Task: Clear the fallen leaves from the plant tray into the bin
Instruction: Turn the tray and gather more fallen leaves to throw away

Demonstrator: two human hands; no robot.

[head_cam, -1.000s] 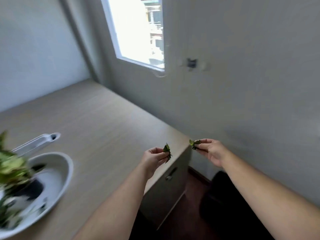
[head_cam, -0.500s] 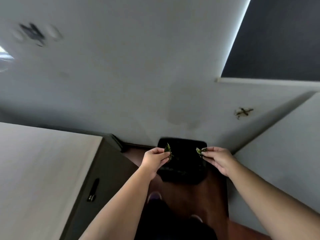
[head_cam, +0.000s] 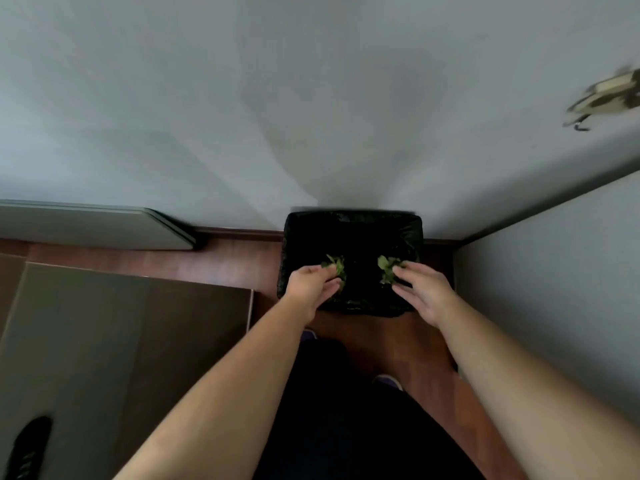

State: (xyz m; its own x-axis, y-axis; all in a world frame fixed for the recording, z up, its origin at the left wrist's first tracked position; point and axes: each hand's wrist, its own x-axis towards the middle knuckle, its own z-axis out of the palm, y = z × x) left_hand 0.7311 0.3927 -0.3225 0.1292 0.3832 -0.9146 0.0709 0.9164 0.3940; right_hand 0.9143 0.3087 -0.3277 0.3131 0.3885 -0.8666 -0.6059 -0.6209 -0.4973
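Both hands reach over the black-lined bin [head_cam: 351,223]; the left hand [head_cam: 310,284] and right hand [head_cam: 424,289] have fingers loosely spread, green leaves [head_cam: 337,265] blurred at their tips; whether still gripped, I cannot tell.

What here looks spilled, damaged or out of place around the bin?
Nothing stands out. The bin stands upright against the wall, and its black liner covers the rim. Both hands, left hand and right hand, are over its opening with the leaves, and I see none on the floor.
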